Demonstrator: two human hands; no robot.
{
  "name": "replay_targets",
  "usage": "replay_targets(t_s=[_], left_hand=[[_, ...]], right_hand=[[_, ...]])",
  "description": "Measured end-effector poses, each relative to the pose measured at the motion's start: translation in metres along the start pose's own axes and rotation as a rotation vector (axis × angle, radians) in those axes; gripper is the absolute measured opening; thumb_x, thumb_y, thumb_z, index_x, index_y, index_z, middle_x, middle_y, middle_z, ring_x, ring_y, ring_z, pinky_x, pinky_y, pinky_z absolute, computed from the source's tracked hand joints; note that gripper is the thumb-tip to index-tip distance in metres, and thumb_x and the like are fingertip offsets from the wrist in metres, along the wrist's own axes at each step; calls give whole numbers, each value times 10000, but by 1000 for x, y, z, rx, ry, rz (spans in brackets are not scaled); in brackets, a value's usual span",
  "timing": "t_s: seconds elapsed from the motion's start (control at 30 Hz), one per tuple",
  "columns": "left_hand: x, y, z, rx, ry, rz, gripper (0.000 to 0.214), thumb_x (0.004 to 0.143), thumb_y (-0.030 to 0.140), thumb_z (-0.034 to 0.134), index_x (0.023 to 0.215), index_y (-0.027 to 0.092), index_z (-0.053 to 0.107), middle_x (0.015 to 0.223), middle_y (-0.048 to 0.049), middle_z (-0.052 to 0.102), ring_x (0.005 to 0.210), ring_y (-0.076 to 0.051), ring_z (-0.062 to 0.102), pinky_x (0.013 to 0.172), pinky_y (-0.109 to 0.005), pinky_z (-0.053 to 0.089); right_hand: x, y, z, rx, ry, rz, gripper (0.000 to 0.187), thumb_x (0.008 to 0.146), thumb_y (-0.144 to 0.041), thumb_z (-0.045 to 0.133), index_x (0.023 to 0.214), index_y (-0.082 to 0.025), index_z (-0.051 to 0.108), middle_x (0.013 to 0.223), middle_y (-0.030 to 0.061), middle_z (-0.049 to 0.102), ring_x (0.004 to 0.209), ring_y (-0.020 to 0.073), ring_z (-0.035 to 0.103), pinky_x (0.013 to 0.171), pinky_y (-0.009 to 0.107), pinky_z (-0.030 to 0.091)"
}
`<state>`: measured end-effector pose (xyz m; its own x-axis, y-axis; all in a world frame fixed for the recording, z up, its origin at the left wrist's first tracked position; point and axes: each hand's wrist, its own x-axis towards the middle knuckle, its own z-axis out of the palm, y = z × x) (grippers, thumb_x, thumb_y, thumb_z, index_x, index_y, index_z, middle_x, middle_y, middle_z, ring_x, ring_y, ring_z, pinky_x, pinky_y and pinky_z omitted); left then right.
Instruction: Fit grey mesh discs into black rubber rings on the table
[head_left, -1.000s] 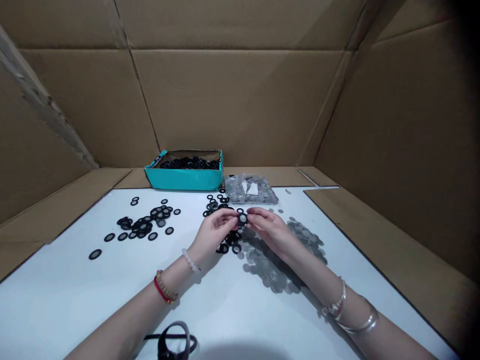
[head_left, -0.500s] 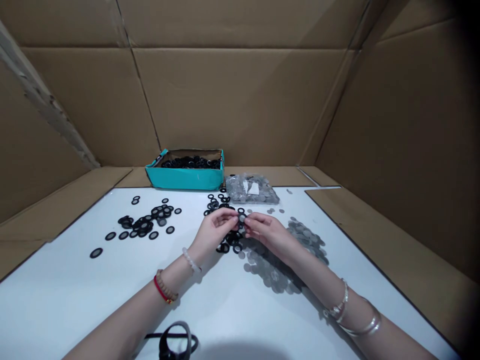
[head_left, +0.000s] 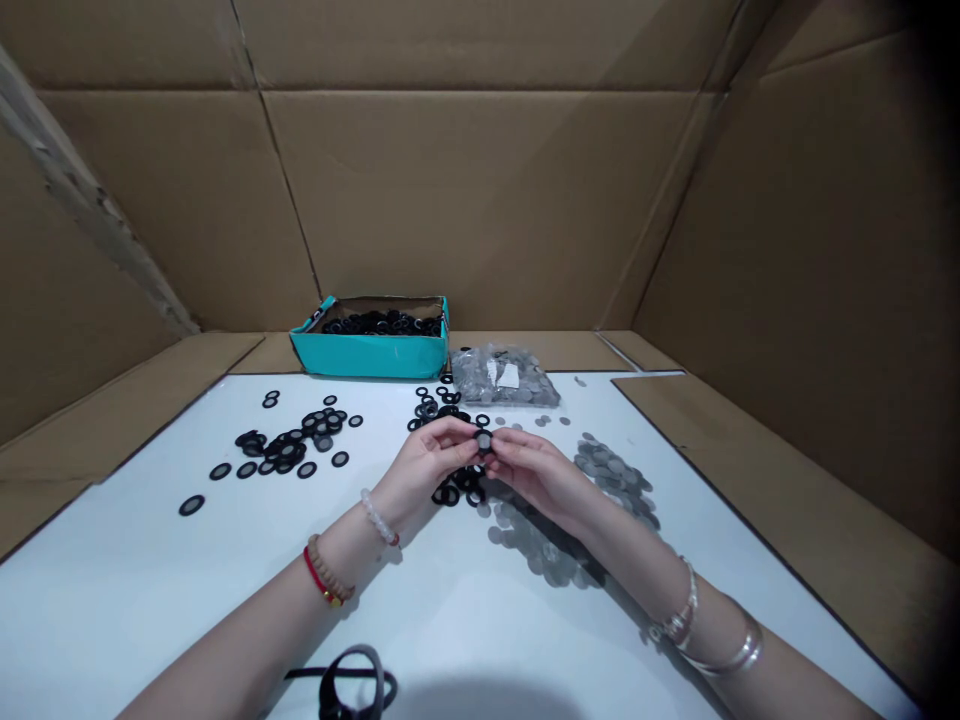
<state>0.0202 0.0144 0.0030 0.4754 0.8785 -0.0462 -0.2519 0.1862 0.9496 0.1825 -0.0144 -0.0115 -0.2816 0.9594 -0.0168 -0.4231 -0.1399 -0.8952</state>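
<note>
Between my fingertips is a black ring [head_left: 484, 440] with a grey disc sitting in its opening. My left hand [head_left: 424, 468] pinches the ring's left edge, and my right hand [head_left: 536, 468] pinches its right edge. Just beneath and behind the hands lies a pile of loose black rings [head_left: 450, 495], partly covered by them. Thin grey discs [head_left: 551, 555] spread under my right forearm, and a second heap of grey discs [head_left: 615, 472] is farther right. On the left, black rings with grey centres [head_left: 289, 450] lie in a loose cluster.
A turquoise box [head_left: 371, 356] full of black rings stands at the back. Beside it is a clear bag [head_left: 504, 378] of grey discs. A black looped object [head_left: 352, 680] lies at the front edge of the white tabletop [head_left: 247, 560]. Cardboard walls [head_left: 480, 200] enclose the area.
The grey disc, which showed in front of the ring by my right fingertips, now appears within the ring's opening. Both hands have stayed in nearly the same place.
</note>
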Motion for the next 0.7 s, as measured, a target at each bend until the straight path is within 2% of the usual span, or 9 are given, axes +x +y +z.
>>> replay_targets(t_s=[0.13, 0.27, 0.33, 0.4, 0.47, 0.5, 0.53, 0.6, 0.7], left_hand=[[1, 0, -1, 19, -21, -52, 244, 640, 277, 709, 802, 142, 585, 746, -14, 619, 694, -125, 600, 713, -254, 448], [4, -1, -1, 178, -49, -5, 199, 663, 284, 670, 759, 139, 573, 685, -3, 583, 628, -119, 562, 644, -248, 446], [6, 3, -4, 377, -26, 72, 143, 693, 264, 618, 754, 140, 579, 660, -7, 579, 608, -123, 542, 617, -243, 433], [7, 15, -15, 698, 67, 205, 114, 729, 242, 554, 777, 151, 604, 704, -27, 615, 653, -144, 552, 639, -249, 424], [7, 34, -34, 1071, 207, 280, 159, 760, 229, 493, 809, 179, 636, 805, -44, 658, 753, -171, 573, 692, -255, 414], [6, 45, -48, 1238, 276, 243, 183, 764, 229, 477, 806, 188, 651, 824, -48, 671, 780, -183, 579, 703, -257, 409], [5, 56, -63, 1366, 360, 149, 206, 768, 235, 462, 805, 199, 661, 810, -46, 681, 776, -187, 587, 695, -255, 408], [0, 76, -96, 1436, 458, 69, 216, 745, 211, 471, 784, 179, 681, 827, -82, 691, 796, -217, 594, 693, -272, 402], [-10, 92, -141, 1508, 572, -46, 193, 688, 144, 498, 676, 159, 690, 813, -125, 694, 817, -253, 599, 733, -303, 391]], right_hand=[[0, 0, 0, -206, 82, -19, 183, 722, -340, 665, 712, -163, 620, 659, -18, 544, 631, 104, 505, 642, 238, 397], [1, 2, 2, -380, 118, -36, 257, 718, -416, 647, 702, -167, 587, 611, -32, 506, 580, 100, 478, 584, 229, 381], [1, 2, 4, -394, 121, -19, 300, 714, -461, 631, 704, -168, 570, 627, -29, 487, 571, 100, 464, 573, 231, 391], [1, -1, 5, -430, 123, -9, 336, 718, -504, 601, 710, -171, 556, 643, -25, 473, 569, 104, 450, 559, 233, 398], [1, -4, 3, -539, 108, -21, 349, 737, -522, 565, 714, -174, 547, 646, -18, 472, 570, 111, 441, 545, 233, 393], [1, -6, 1, -611, 91, -24, 349, 756, -525, 539, 718, -177, 544, 641, -15, 471, 576, 118, 443, 546, 236, 392], [1, -8, -2, -696, 66, -28, 348, 774, -524, 512, 721, -181, 544, 640, -9, 479, 579, 126, 448, 546, 242, 391], [-1, -10, -9, -928, 33, -58, 324, 801, -506, 475, 762, -197, 565, 691, 18, 527, 611, 153, 480, 552, 258, 389], [-3, -11, -22, -1273, 26, -90, 304, 776, -479, 518, 946, -242, 605, 936, 70, 568, 819, 227, 534, 675, 303, 418]])
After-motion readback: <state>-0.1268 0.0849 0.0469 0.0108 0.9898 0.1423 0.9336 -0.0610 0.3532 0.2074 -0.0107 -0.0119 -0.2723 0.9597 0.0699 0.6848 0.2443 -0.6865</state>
